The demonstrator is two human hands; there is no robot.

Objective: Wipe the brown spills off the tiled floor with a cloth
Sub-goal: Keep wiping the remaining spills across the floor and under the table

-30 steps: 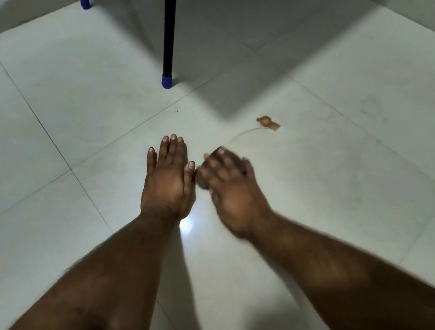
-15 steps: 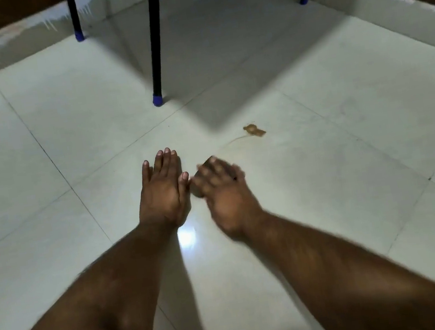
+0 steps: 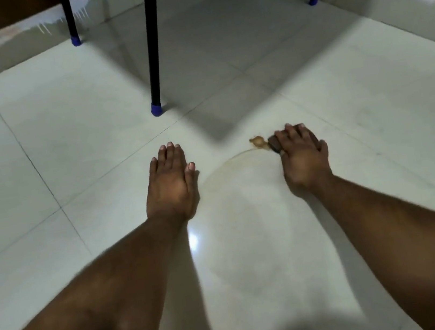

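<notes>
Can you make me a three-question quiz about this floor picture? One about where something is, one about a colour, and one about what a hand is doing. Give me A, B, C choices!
1. Where is the brown spill?
A. Just left of the right hand
B. Under the left hand
C. Beside the far wall

2. What colour are the tips on the black legs?
A. Red
B. Blue
C. Yellow

3. What is the left hand doing?
A. Holding the cloth
B. Gripping a leg
C. Lying flat on the floor

Answers:
1. A, the spill sits right by the cloth under the right hand.
2. B, the nearest leg ends in a blue tip.
3. C, its fingers are spread, palm down on the tiles, holding nothing.
</notes>
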